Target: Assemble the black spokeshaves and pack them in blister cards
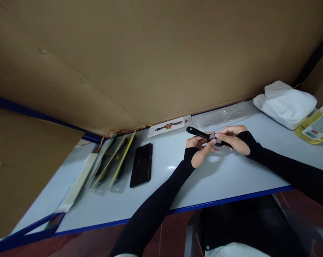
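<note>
Above the table I hold a black spokeshave (pixel 199 132) with both hands. One of its handles, with a hole at the end, points up and to the left. My left hand (pixel 200 150) is closed on it from below, thumb near the grey metal blade (pixel 212 136) at the middle. My right hand (pixel 235 140) is closed around the other side, its thumb pressed by the blade and partly hiding the right handle. Behind the hands lies a white printed card (pixel 168 126) picturing a similar tool. Beside it is a clear plastic blister pack (pixel 225 116).
To the left lie a black phone (pixel 141 165) and several packaged items with yellow edges (pixel 121 160). At the right are a folded white cloth (pixel 284 105) and a bottle of yellow liquid (pixel 318 125). A brown board wall (pixel 161 60) stands behind the table.
</note>
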### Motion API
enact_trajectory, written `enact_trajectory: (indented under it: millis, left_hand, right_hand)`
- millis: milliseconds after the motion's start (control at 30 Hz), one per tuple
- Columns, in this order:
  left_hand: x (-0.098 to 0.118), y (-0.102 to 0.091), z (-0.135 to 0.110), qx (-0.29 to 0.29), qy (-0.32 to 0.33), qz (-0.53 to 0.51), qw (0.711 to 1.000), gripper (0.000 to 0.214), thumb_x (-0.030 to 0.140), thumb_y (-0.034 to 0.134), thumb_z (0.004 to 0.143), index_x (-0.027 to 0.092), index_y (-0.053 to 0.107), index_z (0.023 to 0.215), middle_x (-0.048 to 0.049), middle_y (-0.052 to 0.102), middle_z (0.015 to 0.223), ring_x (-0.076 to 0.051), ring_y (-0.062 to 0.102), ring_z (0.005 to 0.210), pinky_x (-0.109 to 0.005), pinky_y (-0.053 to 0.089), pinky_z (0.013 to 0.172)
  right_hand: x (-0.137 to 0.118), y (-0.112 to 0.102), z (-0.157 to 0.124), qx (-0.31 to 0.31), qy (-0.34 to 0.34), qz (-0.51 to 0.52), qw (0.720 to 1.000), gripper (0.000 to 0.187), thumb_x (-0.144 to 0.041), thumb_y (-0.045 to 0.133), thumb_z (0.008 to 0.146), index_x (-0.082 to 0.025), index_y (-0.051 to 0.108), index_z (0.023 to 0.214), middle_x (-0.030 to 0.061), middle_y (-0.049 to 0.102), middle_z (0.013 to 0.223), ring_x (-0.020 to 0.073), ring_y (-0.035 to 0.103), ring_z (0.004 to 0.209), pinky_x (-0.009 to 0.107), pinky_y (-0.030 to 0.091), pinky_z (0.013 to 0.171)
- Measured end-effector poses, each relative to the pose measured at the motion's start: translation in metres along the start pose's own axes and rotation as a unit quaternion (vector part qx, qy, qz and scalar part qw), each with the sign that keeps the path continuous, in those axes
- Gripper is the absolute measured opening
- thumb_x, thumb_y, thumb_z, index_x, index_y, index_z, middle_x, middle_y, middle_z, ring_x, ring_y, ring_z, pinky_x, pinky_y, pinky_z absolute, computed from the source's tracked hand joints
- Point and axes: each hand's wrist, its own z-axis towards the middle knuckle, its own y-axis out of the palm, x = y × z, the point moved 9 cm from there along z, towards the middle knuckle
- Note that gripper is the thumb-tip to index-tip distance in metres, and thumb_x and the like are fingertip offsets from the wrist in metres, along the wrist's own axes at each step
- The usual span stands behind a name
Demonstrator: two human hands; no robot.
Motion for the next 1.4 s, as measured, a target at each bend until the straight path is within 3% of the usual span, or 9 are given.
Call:
enact_trajectory:
  millis: [167, 367, 767, 900, 1033, 1133, 1233, 1400]
  left_hand:
    - [-0.013, -0.012, 0.0, 0.082, -0.044, -0.012, 0.996, 0.041, 0.037, 0.094, 0.063, 0.009, 0.079, 0.089, -0.0131, 0.081, 0.093, -0.025, 0.076, 0.058, -0.033, 0.061, 0.046]
    - [-0.021, -0.023, 0.001, 0.115, -0.06, -0.028, 0.991, 0.033, 0.031, 0.091, 0.061, 0.009, 0.081, 0.082, -0.014, 0.082, 0.097, -0.02, 0.071, 0.05, -0.031, 0.059, 0.043]
    - [-0.02, -0.022, 0.002, 0.102, -0.045, -0.024, 0.993, 0.035, 0.039, 0.092, 0.063, 0.008, 0.08, 0.076, -0.0179, 0.081, 0.104, -0.017, 0.068, 0.046, -0.031, 0.059, 0.04]
    - [-0.018, -0.02, 0.0, 0.103, -0.053, -0.015, 0.993, 0.039, 0.039, 0.092, 0.063, 0.008, 0.083, 0.085, -0.0158, 0.081, 0.098, -0.016, 0.067, 0.046, -0.031, 0.058, 0.039]
    - [-0.013, -0.025, 0.003, 0.113, -0.056, -0.007, 0.992, 0.035, 0.036, 0.091, 0.061, 0.008, 0.082, 0.08, -0.0129, 0.08, 0.09, -0.015, 0.063, 0.044, -0.03, 0.054, 0.037]
    - [-0.007, -0.044, 0.013, 0.155, -0.052, -0.026, 0.986, 0.031, 0.032, 0.091, 0.056, 0.009, 0.078, 0.073, -0.0091, 0.077, 0.077, -0.013, 0.058, 0.039, -0.028, 0.048, 0.033]
    - [0.006, -0.074, 0.027, 0.199, -0.018, -0.061, 0.978, 0.027, 0.027, 0.089, 0.052, 0.01, 0.072, 0.066, -0.0061, 0.072, 0.065, -0.015, 0.06, 0.044, -0.025, 0.045, 0.034]
    - [0.017, -0.118, 0.043, 0.242, -0.018, -0.062, 0.968, 0.02, 0.025, 0.08, 0.064, 0.014, 0.064, 0.062, -0.008, 0.07, 0.063, -0.016, 0.064, 0.049, -0.021, 0.038, 0.035]
  right_hand:
    - [0.008, 0.007, -0.003, -0.012, 0.024, 0.002, 1.0, 0.045, -0.061, 0.087, 0.076, -0.019, 0.083, 0.089, 0.0084, 0.08, 0.081, 0.0183, 0.073, 0.064, 0.019, 0.046, 0.037]
    - [0.009, 0.009, -0.003, -0.02, 0.03, 0.007, 0.999, 0.046, -0.063, 0.085, 0.078, -0.02, 0.086, 0.094, 0.0073, 0.079, 0.076, 0.019, 0.074, 0.065, 0.019, 0.049, 0.038]
    - [0.012, 0.007, 0.001, -0.023, 0.02, 0.013, 0.999, 0.05, -0.064, 0.087, 0.075, -0.018, 0.088, 0.097, 0.0092, 0.081, 0.081, 0.0178, 0.073, 0.062, 0.018, 0.047, 0.035]
    - [0.009, 0.009, 0.0, -0.02, 0.02, 0.019, 0.999, 0.048, -0.062, 0.087, 0.076, -0.019, 0.088, 0.097, 0.0085, 0.081, 0.08, 0.0178, 0.073, 0.062, 0.018, 0.046, 0.035]
    - [0.008, 0.01, 0.002, -0.014, 0.027, 0.043, 0.999, 0.056, -0.068, 0.089, 0.071, -0.017, 0.087, 0.095, 0.0097, 0.08, 0.078, 0.0203, 0.075, 0.063, 0.021, 0.051, 0.037]
    - [0.013, 0.004, 0.008, 0.011, 0.033, 0.066, 0.997, 0.07, -0.081, 0.082, 0.068, -0.015, 0.084, 0.088, 0.0147, 0.081, 0.085, 0.023, 0.076, 0.063, 0.027, 0.057, 0.04]
    - [0.016, -0.008, 0.018, 0.038, 0.001, 0.004, 0.999, 0.074, -0.086, 0.073, 0.075, -0.014, 0.08, 0.088, 0.0147, 0.079, 0.083, 0.0196, 0.071, 0.059, 0.028, 0.055, 0.041]
    - [0.01, -0.021, 0.029, 0.06, -0.098, -0.214, 0.97, 0.039, -0.055, 0.074, 0.085, -0.017, 0.08, 0.093, 0.0047, 0.071, 0.075, 0.011, 0.054, 0.053, 0.026, 0.047, 0.049]
